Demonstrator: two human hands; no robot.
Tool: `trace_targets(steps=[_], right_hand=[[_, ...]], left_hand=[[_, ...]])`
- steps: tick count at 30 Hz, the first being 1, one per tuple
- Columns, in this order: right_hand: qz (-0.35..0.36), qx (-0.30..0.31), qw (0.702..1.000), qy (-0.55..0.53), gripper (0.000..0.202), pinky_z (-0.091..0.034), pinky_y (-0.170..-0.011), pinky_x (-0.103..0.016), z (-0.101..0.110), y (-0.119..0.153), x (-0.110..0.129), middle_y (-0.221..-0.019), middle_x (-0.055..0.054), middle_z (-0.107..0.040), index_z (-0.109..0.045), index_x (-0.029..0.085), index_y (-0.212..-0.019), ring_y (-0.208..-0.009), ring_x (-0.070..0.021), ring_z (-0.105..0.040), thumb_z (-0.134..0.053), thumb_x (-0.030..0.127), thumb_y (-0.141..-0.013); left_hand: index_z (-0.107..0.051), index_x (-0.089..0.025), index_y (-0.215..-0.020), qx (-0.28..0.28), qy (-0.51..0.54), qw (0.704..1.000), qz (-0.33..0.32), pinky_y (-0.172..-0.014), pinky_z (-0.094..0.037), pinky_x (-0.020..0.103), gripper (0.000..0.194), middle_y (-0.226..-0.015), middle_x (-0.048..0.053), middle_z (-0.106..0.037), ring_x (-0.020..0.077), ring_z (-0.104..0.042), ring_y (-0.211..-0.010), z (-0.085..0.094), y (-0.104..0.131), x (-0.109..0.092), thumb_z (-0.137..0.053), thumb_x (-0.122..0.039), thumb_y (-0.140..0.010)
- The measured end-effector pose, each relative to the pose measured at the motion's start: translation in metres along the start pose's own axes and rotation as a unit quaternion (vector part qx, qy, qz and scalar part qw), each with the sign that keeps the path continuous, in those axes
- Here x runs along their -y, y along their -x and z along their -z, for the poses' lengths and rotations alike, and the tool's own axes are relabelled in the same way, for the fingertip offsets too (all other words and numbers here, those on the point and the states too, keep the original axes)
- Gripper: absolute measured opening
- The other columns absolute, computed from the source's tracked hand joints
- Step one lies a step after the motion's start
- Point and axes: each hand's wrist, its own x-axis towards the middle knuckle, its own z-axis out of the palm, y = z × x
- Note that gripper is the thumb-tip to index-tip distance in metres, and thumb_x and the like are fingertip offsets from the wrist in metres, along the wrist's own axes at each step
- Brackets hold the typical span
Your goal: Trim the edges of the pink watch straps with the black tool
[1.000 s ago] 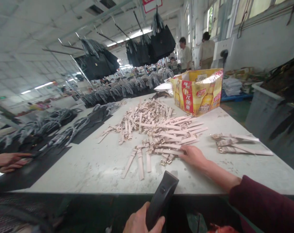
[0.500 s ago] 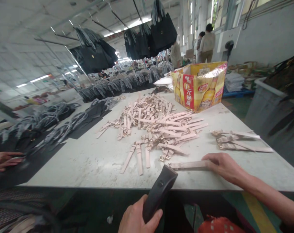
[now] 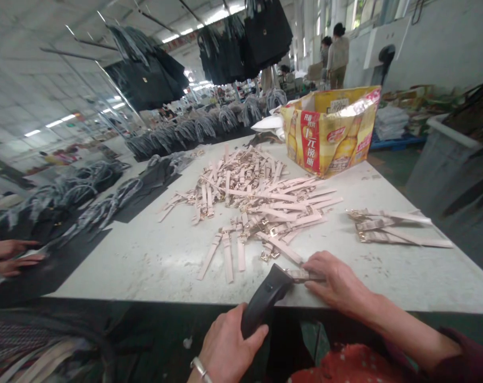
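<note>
My left hand (image 3: 230,340), with a bracelet at its wrist, is wrapped round a black hand-held tool shaped like a hair clipper (image 3: 265,298). The tool's wide head points up and right over the table's front edge. Close to that head, my right hand (image 3: 333,282) is closed on a pale pink buckle strap (image 3: 299,274). The strap's buckle end lies at the tool's head; whether they touch I cannot tell. My right fingers hide its other end. Just beyond lies a loose pile of similar straps (image 3: 249,186) with gold-coloured buckles.
A few straps (image 3: 389,227) lie apart at the right of the white table (image 3: 125,266). A yellow carton (image 3: 329,133) stands at the back right, a grey bin (image 3: 433,154) beyond the edge. At left, another person's hands (image 3: 14,258) rest by black bag pieces (image 3: 77,260).
My right hand has moved left along the strap, closer to the tool. The strap's buckle end now sits at the tool's head. My left hand has risen slightly in view.
</note>
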Motion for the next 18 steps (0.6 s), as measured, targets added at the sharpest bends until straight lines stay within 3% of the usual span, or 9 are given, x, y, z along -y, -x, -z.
trace_targets(steps=[6, 11, 18], right_hand=[[0.013, -0.001, 0.998, -0.062, 0.014, -0.043, -0.075, -0.031, -0.020, -0.005, -0.009, -0.085, -0.005, -0.059, -0.064, 0.020, -0.086, -0.084, -0.0186, -0.053, -0.058, 0.016, -0.075], [0.003, 0.003, 0.998, -0.063, 0.019, -0.042, -0.073, -0.031, -0.015, -0.003, -0.006, -0.081, -0.004, -0.058, -0.063, 0.019, -0.086, -0.081, -0.0188, -0.052, -0.059, 0.012, -0.069], [-0.005, 0.023, 0.997, -0.077, 0.035, -0.042, -0.071, -0.032, -0.008, -0.002, -0.001, -0.080, -0.005, -0.058, -0.061, 0.019, -0.104, -0.082, -0.0200, -0.052, -0.061, 0.015, -0.069]], left_hand=[[-0.062, -0.018, -0.107, 0.009, -0.033, 0.999, -0.006, -0.072, -0.044, 0.024, 0.045, -0.098, 0.008, -0.069, 0.0210, -0.064, -0.091, 0.008, -0.003, -0.003, -0.054, -0.047, -0.074], [-0.064, -0.021, -0.092, 0.024, -0.048, 0.998, -0.037, -0.067, -0.042, 0.023, 0.034, -0.085, 0.005, -0.069, 0.0185, -0.064, -0.080, 0.014, -0.007, -0.006, -0.052, -0.047, -0.074], [-0.063, -0.022, -0.084, 0.057, -0.109, 0.992, -0.037, -0.062, -0.040, 0.025, 0.029, -0.081, 0.005, -0.068, 0.0196, -0.064, -0.074, 0.024, -0.005, -0.018, -0.050, -0.046, -0.074]])
